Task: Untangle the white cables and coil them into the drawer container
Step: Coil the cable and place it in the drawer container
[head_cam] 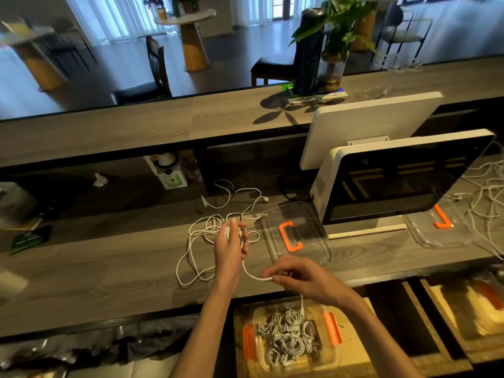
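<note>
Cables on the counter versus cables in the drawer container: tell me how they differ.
The cables on the counter sprawl in one loose tangle; the cables in the drawer container are wound into small coils. The left hand and right hand hold a counter cable; nothing touches the coiled ones. Both sets are thin and pale.

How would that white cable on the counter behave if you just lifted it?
Probably floppy: the white cable lies in loose loops and sags between the left hand and right hand. It looks thin, so likely light. Its crossing loops would probably snag and drag along together.
</note>
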`<state>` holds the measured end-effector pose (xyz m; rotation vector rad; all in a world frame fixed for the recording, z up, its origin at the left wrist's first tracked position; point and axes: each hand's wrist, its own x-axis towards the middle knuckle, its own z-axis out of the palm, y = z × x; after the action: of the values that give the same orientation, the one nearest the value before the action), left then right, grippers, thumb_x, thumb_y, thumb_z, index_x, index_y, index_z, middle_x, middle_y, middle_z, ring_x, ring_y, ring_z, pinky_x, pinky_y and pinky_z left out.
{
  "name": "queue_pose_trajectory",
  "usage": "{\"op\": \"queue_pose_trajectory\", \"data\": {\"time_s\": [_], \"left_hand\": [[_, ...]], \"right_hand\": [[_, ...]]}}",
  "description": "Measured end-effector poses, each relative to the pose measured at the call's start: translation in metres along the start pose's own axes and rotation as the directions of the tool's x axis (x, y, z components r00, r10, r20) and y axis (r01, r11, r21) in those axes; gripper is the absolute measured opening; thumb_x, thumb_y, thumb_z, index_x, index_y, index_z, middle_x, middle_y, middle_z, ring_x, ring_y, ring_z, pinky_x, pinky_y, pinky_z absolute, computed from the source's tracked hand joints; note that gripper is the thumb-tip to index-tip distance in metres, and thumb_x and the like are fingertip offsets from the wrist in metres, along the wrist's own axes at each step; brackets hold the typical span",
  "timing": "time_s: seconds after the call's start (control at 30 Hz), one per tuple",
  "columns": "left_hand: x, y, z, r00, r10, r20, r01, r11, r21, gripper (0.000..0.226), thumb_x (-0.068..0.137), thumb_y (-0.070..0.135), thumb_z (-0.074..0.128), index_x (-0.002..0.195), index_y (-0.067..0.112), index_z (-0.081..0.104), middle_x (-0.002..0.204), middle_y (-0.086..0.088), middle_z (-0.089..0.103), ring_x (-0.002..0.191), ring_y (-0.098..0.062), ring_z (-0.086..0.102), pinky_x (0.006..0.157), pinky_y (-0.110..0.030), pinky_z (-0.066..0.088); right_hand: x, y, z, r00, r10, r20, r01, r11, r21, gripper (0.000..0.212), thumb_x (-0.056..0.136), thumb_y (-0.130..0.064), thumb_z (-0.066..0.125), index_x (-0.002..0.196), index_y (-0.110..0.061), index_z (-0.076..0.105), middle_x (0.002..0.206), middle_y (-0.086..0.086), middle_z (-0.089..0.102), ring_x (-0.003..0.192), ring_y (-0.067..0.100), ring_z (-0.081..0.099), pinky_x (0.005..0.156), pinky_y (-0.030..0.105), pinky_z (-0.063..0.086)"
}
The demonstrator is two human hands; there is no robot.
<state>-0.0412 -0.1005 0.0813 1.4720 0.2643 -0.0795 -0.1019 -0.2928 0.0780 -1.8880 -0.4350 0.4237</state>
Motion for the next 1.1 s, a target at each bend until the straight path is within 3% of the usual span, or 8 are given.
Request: {"op": "queue_pose_trajectory", "data": {"time_s": [0.2, 0.27, 0.43, 0.57, 0.63, 0.87, 0.97, 1.1], "left_hand": [[-0.008, 0.006, 0.006, 0.980, -0.049, 0.190, -0.005, 0.962, 0.274, 0.046, 0.103, 0.052, 0.040, 0.100, 0.014, 0.065, 0.075, -0.002, 0.060, 0.056, -0.013, 0.053, 0.047, -0.024, 0.039], [-0.013, 0.007, 0.008, 0.958, -0.120, 0.259, 0.019, 0.933, 0.360, 0.055, 0.097, 0.062, 0.038, 0.101, 0.016, 0.067, 0.077, -0.003, 0.064, 0.061, -0.014, 0.058, 0.049, -0.025, 0.042], [-0.024, 0.006, 0.012, 0.821, -0.334, 0.462, 0.223, 0.934, 0.278, 0.078, 0.093, 0.078, 0.023, 0.100, 0.019, 0.073, 0.080, -0.011, 0.066, 0.057, -0.015, 0.055, 0.046, -0.021, 0.036], [-0.027, 0.000, 0.006, 0.718, -0.271, 0.641, 0.112, 0.954, 0.277, 0.068, 0.088, 0.074, 0.055, 0.113, 0.011, 0.067, 0.081, -0.009, 0.065, 0.058, -0.014, 0.052, 0.047, -0.020, 0.035], [-0.027, 0.001, 0.002, 0.714, -0.206, 0.669, 0.061, 0.970, 0.234, 0.055, 0.096, 0.059, 0.055, 0.106, 0.007, 0.067, 0.075, -0.005, 0.062, 0.053, -0.012, 0.050, 0.044, -0.018, 0.036], [-0.024, 0.002, -0.009, 0.945, -0.032, 0.325, 0.001, 0.996, 0.094, 0.048, 0.105, 0.043, 0.042, 0.111, 0.004, 0.070, 0.087, -0.012, 0.072, 0.057, -0.016, 0.053, 0.049, -0.024, 0.036], [-0.021, -0.001, -0.011, 0.983, -0.012, 0.182, 0.017, 0.999, -0.028, 0.048, 0.104, 0.045, 0.044, 0.112, 0.006, 0.071, 0.100, -0.015, 0.074, 0.061, -0.015, 0.055, 0.046, -0.020, 0.032], [-0.019, 0.001, -0.012, 0.995, 0.005, 0.100, 0.016, 0.977, -0.212, 0.049, 0.107, 0.043, 0.038, 0.117, 0.006, 0.069, 0.117, -0.015, 0.071, 0.069, -0.014, 0.054, 0.042, -0.016, 0.032]], "right_hand": [[0.009, -0.015, -0.006, 0.975, -0.020, -0.220, 0.062, 0.981, 0.184, 0.020, 0.096, -0.017, 0.070, 0.115, -0.021, 0.075, 0.114, -0.005, 0.074, 0.087, 0.030, 0.067, 0.073, 0.029, 0.054], [0.014, -0.015, -0.008, 0.952, -0.033, -0.305, 0.088, 0.982, 0.168, 0.019, 0.093, -0.019, 0.074, 0.112, -0.020, 0.075, 0.109, -0.003, 0.075, 0.085, 0.020, 0.069, 0.072, 0.030, 0.054], [0.021, -0.015, -0.016, 0.895, -0.060, -0.442, 0.125, 0.985, 0.121, 0.017, 0.085, -0.020, 0.083, 0.100, -0.018, 0.074, 0.098, -0.003, 0.075, 0.090, 0.015, 0.074, 0.071, 0.022, 0.054], [0.019, -0.008, -0.017, 0.873, -0.070, -0.482, 0.098, 0.995, 0.033, 0.022, 0.080, -0.027, 0.086, 0.093, -0.020, 0.069, 0.089, -0.005, 0.072, 0.081, 0.015, 0.070, 0.069, 0.026, 0.056], [0.016, -0.003, -0.021, 0.880, -0.056, -0.472, 0.072, 0.997, 0.015, 0.019, 0.084, -0.032, 0.082, 0.092, -0.020, 0.070, 0.086, -0.004, 0.071, 0.080, 0.015, 0.070, 0.070, 0.026, 0.057], [0.003, 0.012, -0.039, 0.886, 0.033, -0.462, -0.029, 0.999, 0.015, 0.013, 0.098, -0.028, 0.066, 0.096, -0.019, 0.074, 0.080, -0.018, 0.069, 0.076, 0.000, 0.064, 0.067, 0.013, 0.047], [0.002, 0.022, -0.034, 0.890, 0.092, -0.448, -0.101, 0.995, 0.002, 0.019, 0.103, -0.027, 0.057, 0.094, -0.019, 0.072, 0.074, -0.023, 0.066, 0.069, -0.003, 0.060, 0.063, 0.012, 0.044], [0.002, 0.034, -0.023, 0.927, 0.150, -0.343, -0.164, 0.986, -0.012, 0.024, 0.107, -0.028, 0.049, 0.093, -0.019, 0.066, 0.075, -0.007, 0.060, 0.064, 0.000, 0.053, 0.059, 0.017, 0.040]]}}
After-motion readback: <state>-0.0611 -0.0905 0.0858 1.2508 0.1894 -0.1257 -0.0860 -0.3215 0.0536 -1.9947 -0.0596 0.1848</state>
